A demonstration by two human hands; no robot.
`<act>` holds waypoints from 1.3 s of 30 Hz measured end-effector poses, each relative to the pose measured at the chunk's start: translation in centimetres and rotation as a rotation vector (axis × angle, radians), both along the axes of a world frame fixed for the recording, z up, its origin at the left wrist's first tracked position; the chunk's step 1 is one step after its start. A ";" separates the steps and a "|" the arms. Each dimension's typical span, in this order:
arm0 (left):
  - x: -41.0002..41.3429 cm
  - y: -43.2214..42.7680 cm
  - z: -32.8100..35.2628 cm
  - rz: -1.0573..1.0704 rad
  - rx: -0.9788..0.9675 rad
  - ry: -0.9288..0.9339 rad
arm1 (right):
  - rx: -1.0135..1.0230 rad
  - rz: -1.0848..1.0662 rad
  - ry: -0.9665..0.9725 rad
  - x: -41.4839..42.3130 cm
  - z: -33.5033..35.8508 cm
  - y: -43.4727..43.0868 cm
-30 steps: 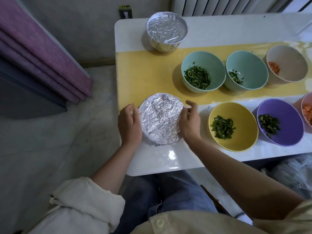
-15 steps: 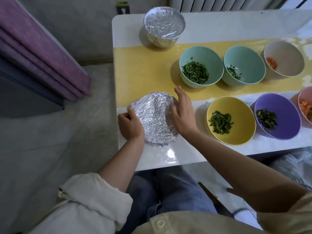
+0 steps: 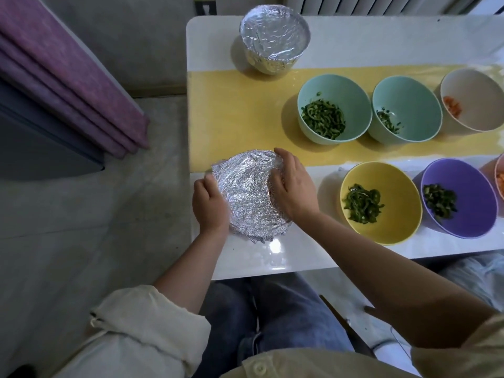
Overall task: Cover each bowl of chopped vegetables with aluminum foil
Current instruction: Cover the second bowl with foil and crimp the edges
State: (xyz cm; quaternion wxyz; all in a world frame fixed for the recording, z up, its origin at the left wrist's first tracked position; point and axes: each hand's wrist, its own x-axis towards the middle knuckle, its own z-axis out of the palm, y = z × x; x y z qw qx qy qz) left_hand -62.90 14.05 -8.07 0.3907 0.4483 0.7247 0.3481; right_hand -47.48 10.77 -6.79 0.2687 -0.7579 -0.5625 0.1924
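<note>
While L hand point(image 3: 210, 204) & R hand point(image 3: 294, 192) grip its sides, foil-covered bowl point(image 3: 245, 192) sits btwn them.

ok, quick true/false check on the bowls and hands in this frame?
1. Left hand and right hand both hold the near bowl, which is foiled. True.
2. The far bowl is uncovered. False: it is foiled too.
3. The yellow bowl holds green pieces, with no cover. True.
4. The purple bowl holds orange pieces. False: it holds dark green bits.
</note>
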 end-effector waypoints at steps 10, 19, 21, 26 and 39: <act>-0.8 0.4 -0.5 -0.048 -0.108 -0.284 | 0.017 -0.025 0.014 -0.2 0.0 -0.3; -1.6 0.7 -1.2 -0.006 -0.189 -0.427 | 0.011 -0.011 -0.023 -0.3 0.2 -0.2; -1.7 1.0 -1.1 -0.030 -0.172 -0.339 | 0.000 -0.005 0.000 -0.2 0.3 -0.2; -2.0 1.0 0.0 -0.069 0.106 0.141 | -0.081 -0.119 0.220 0.8 0.8 -0.2; -0.4 0.8 -0.3 -0.391 0.197 -0.017 | -0.163 -0.295 0.469 1.6 0.1 -1.9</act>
